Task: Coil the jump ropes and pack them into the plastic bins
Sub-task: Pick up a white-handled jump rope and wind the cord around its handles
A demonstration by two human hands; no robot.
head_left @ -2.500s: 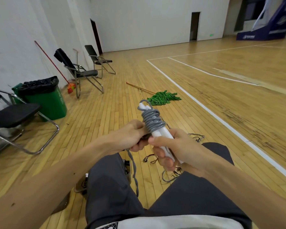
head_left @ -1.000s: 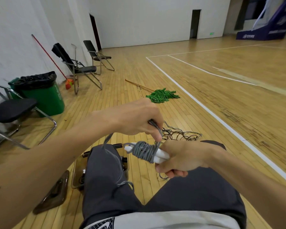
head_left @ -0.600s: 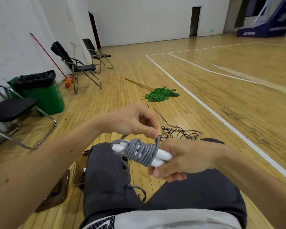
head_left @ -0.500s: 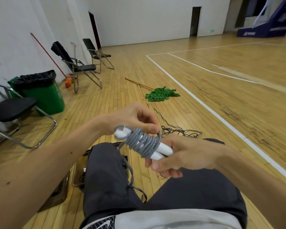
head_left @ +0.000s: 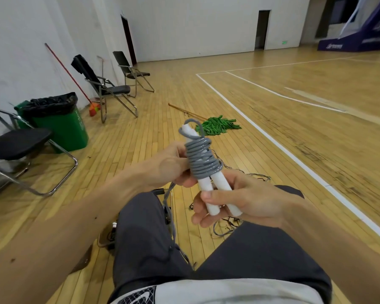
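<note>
A grey jump rope point(head_left: 203, 161) is wound in tight coils round its two white handles point(head_left: 215, 189), which stand upright in front of me. My right hand point(head_left: 239, 199) grips the lower ends of the handles. My left hand point(head_left: 173, 165) holds the coiled part from the left, and a loose grey tail of rope point(head_left: 170, 216) hangs from it down over my left thigh. More tangled dark ropes point(head_left: 228, 222) lie on the floor between my knees. A clear plastic bin point(head_left: 106, 236) with rope handles inside sits on the floor, mostly hidden by my left leg.
I sit above a wooden gym floor. A green mop point(head_left: 215, 126) lies ahead. A green trash bin point(head_left: 59, 123) and folding chairs point(head_left: 110, 88) stand along the left wall, one chair point(head_left: 20, 145) close at my left. A dark lid point(head_left: 81, 260) lies under my left forearm.
The bundle has swung from lying sideways to standing upright and higher. My left hand has moved from over the coils to their left side, and more rope is wound on.
</note>
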